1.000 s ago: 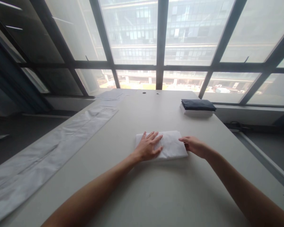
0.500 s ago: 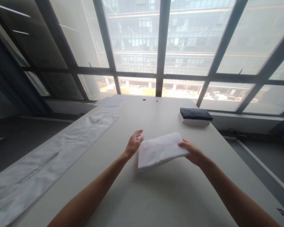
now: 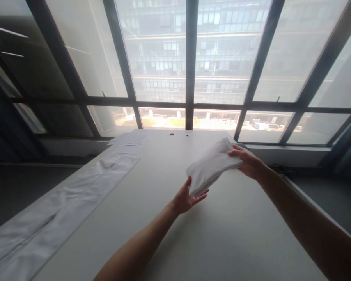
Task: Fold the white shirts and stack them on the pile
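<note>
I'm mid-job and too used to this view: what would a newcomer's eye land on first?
Probably the folded white cloth, held up over the table between the left hand at its near end and the right hand at its far end. The bright windows across the back also stand out, as does the long, wrinkled white fabric along the table's left side.

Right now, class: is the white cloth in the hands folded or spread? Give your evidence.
Folded: the white cloth forms a compact, thick bundle, with the left hand at one end and the right hand at the other.
</note>
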`<state>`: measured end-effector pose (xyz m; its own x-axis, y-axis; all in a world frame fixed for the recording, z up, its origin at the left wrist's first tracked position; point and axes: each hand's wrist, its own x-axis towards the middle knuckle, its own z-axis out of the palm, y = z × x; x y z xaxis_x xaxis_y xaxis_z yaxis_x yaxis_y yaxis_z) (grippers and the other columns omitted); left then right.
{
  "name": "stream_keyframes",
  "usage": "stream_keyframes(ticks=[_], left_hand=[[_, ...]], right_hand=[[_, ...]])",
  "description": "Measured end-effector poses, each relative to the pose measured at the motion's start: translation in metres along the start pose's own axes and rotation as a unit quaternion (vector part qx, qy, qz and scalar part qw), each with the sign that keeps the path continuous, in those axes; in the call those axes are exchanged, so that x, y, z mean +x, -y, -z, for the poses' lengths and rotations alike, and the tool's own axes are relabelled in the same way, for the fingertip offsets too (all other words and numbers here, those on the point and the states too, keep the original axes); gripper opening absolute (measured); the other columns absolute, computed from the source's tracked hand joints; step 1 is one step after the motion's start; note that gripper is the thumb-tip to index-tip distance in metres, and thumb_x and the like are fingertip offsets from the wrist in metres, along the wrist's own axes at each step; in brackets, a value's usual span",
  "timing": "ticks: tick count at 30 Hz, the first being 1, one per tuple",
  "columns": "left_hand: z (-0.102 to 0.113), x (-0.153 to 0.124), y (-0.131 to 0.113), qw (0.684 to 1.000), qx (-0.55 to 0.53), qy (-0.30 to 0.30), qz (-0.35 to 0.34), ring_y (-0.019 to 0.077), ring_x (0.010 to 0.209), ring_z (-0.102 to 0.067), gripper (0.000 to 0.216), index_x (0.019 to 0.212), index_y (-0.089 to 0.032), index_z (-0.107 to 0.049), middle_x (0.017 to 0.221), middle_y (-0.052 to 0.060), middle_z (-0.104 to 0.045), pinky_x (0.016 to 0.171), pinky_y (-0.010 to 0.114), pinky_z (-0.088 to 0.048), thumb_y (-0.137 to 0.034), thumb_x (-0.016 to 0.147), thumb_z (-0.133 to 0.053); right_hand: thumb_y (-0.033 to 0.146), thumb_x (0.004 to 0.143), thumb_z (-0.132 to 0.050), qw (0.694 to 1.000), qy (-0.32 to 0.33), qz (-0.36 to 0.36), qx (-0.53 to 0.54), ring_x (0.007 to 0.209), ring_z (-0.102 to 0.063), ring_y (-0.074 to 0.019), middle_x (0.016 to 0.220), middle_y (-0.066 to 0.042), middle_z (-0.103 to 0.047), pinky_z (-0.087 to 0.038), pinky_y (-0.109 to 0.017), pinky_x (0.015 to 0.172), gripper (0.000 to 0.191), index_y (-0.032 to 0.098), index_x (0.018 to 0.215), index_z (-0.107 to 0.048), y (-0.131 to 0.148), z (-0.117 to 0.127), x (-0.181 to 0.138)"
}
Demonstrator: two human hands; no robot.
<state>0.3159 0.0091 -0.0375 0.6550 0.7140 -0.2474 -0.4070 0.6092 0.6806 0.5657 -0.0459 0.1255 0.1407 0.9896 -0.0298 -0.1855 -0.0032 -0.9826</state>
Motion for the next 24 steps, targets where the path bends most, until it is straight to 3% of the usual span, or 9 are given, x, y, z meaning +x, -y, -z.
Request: stream_keyframes(ticks=[4,7,11,14,19,24], left_hand=[[-0.02,0.02,0.0,0.998,0.005,0.026,-0.063,0.0182,0.097,-0.071,0.039,0.126,-0.016,-0.061,0.125,0.011,-0.068,0.082,0.025,-0.059,-0.029,0.091,-0.069],[-0.029,0.039,0.0,0.993,0.055,0.014,-0.1,0.0179,0.091,-0.071,0.057,0.131,-0.021,-0.055,0.126,0.01,-0.066,0.077,0.026,-0.06,-0.018,0.079,-0.079],[-0.042,0.077,-0.004,0.99,0.106,-0.01,-0.098,0.0195,0.09,-0.071,0.071,0.133,-0.026,-0.05,0.124,0.01,-0.065,0.076,0.03,-0.06,-0.019,0.071,-0.085],[-0.059,0.118,-0.018,0.984,0.138,-0.004,-0.108,0.02,0.093,-0.07,0.07,0.132,-0.027,-0.05,0.123,0.009,-0.065,0.08,0.031,-0.06,-0.02,0.071,-0.084],[-0.102,0.204,-0.058,0.974,0.189,0.008,-0.128,0.0193,0.093,-0.069,0.063,0.13,-0.025,-0.055,0.119,0.009,-0.068,0.08,0.031,-0.059,-0.017,0.073,-0.08],[-0.132,0.29,-0.084,0.95,0.28,-0.041,-0.134,0.0192,0.089,-0.069,0.051,0.124,-0.017,-0.06,0.108,0.01,-0.071,0.076,0.03,-0.058,-0.018,0.076,-0.077]], right_hand=[[0.018,0.072,-0.075,1.0,-0.008,-0.005,-0.021,0.064,-0.061,-0.0143,0.086,-0.003,-0.072,-0.047,-0.023,0.054,0.035,0.02,0.107,-0.07,-0.002,0.048,0.009],[0.013,0.072,-0.073,0.997,-0.046,-0.043,-0.048,0.071,-0.067,-0.0179,0.093,-0.007,-0.075,-0.052,-0.025,0.058,0.038,0.018,0.109,-0.071,-0.022,0.09,0.018],[0.008,0.073,-0.071,0.993,-0.091,-0.07,-0.034,0.071,-0.069,-0.0193,0.096,-0.01,-0.077,-0.054,-0.026,0.058,0.035,0.016,0.107,-0.072,-0.048,0.135,0.038],[0.007,0.073,-0.07,0.991,-0.116,-0.06,-0.025,0.067,-0.069,-0.0191,0.091,-0.011,-0.077,-0.054,-0.027,0.056,0.03,0.014,0.102,-0.073,-0.048,0.164,0.065],[0.006,0.075,-0.072,0.982,-0.173,-0.023,-0.071,0.066,-0.069,-0.0193,0.085,-0.01,-0.076,-0.055,-0.029,0.059,0.021,0.012,0.095,-0.074,-0.017,0.212,0.129],[0.016,0.086,-0.071,0.958,-0.26,-0.013,-0.118,0.08,-0.068,-0.0192,0.099,-0.009,-0.073,-0.056,-0.03,0.068,0.02,0.013,0.106,-0.07,-0.006,0.25,0.197]])
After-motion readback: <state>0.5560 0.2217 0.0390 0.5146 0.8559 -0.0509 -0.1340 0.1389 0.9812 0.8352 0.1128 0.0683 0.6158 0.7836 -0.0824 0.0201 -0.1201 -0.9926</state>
